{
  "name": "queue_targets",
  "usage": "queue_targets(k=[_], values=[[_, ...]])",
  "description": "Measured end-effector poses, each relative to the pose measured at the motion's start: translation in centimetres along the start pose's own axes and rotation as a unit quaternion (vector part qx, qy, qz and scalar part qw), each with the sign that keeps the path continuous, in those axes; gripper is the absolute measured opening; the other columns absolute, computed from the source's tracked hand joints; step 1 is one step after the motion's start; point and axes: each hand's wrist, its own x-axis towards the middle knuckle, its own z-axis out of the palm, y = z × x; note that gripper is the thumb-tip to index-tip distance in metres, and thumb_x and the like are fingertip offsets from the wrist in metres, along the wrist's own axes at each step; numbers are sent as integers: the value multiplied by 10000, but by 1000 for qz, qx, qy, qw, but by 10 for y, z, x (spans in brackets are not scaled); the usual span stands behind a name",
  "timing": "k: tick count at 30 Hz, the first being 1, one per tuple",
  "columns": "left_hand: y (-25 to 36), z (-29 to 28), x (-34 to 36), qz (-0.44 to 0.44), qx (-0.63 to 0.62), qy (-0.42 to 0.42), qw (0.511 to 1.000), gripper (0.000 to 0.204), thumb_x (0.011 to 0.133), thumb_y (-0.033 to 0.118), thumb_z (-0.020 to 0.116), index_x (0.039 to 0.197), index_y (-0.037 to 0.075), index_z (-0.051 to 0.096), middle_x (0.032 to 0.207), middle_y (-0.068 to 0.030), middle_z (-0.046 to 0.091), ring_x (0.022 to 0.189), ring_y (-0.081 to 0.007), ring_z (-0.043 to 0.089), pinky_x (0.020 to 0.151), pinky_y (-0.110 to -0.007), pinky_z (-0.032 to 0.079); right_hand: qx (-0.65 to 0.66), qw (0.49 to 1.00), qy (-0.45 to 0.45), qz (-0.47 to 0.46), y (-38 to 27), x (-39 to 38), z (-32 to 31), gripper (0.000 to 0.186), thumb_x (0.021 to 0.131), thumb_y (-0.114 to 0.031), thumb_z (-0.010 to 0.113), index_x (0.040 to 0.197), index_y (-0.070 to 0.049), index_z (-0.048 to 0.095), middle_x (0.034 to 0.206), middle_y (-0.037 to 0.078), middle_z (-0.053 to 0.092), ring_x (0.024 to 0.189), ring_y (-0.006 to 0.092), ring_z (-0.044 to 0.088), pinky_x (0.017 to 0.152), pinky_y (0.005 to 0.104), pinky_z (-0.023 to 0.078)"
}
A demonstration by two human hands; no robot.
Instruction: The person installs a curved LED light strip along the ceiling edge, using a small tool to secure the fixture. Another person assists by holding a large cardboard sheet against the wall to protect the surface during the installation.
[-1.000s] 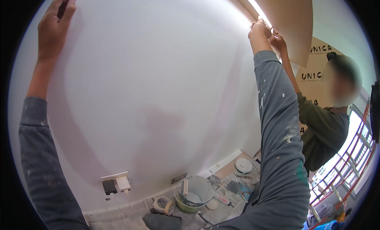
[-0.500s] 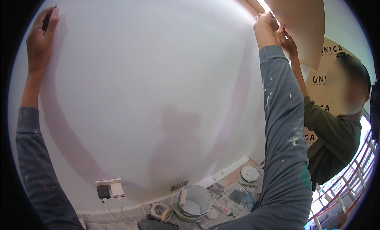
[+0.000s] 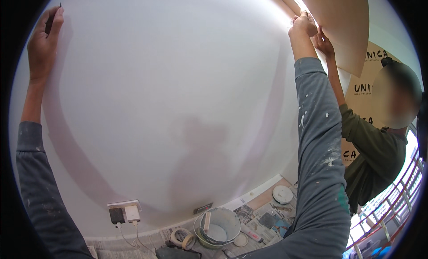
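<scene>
My left hand (image 3: 47,40) is raised against the white wall (image 3: 174,81) at upper left, fingertips pinched round a thin dark object (image 3: 60,5). My right hand (image 3: 303,26) reaches up at top right, fingers closed at the lit strip (image 3: 296,0) along the edge of a beige board (image 3: 339,27); exactly what it grips is hidden. Just right of it, a co-worker's hand (image 3: 324,44) touches the same board. Both my sleeves are grey with paint marks.
A co-worker in olive (image 3: 372,152) stands at right before printed panels (image 3: 361,72). A red-railed ladder (image 3: 388,214) is by the window. Along the wall's foot are plugged-in chargers (image 3: 131,213), a bucket (image 3: 227,221), tape rolls (image 3: 180,236), a lid (image 3: 282,194) and newspapers (image 3: 261,214).
My left hand has moved left and down in view, still pinching the dark object. My right hand and the co-worker have shifted rightward in view, both hands staying at the board.
</scene>
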Motion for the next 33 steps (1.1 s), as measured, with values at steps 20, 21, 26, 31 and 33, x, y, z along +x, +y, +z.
queue_targets(k=[20, 21, 26, 31, 33], values=[[15, 0, 3, -19, -9, 10, 1000, 410, 1049, 470, 581, 1286, 151, 685, 1208, -48, 734, 1144, -200, 699, 1057, -343, 539, 73, 989, -132, 3, 8, -8, -10, 128, 973, -83, 643, 888, -9, 582, 704, 45, 577, 525, 125, 538, 449, 257, 428], [15, -1, 3, -20, -5, 5, 1000, 405, 1050, 466, 582, 1284, 152, 685, 1205, -48, 735, 1142, -200, 700, 1057, -343, 539, 70, 988, -136, -4, 6, -13, -12, 125, 970, -77, 639, 880, -12, 582, 695, 40, 570, 528, 124, 529, 460, 260, 426], [19, -2, 1, -16, -4, 22, 1000, 384, 1052, 443, 590, 1265, 140, 693, 1177, -52, 738, 1110, -192, 706, 1043, -331, 543, 42, 979, -186, -66, -5, -37, -13, 116, 971, -81, 634, 883, -14, 601, 672, 34, 572, 539, 126, 524, 489, 265, 433], [25, -4, 3, -25, -55, 36, 998, 359, 1051, 409, 609, 1239, 118, 705, 1137, -46, 741, 1052, -169, 706, 996, -310, 553, -35, 964, -226, -133, -14, -62, -14, 152, 972, -147, 665, 961, 5, 657, 689, 36, 613, 562, 104, 563, 501, 257, 469], [28, -3, 4, -36, -86, 28, 995, 350, 1048, 398, 618, 1231, 113, 707, 1125, -39, 742, 1037, -161, 704, 988, -307, 554, -75, 954, -238, -167, -14, -74, -16, 169, 973, -169, 679, 975, 0, 678, 707, 28, 634, 587, 86, 586, 515, 248, 484]])
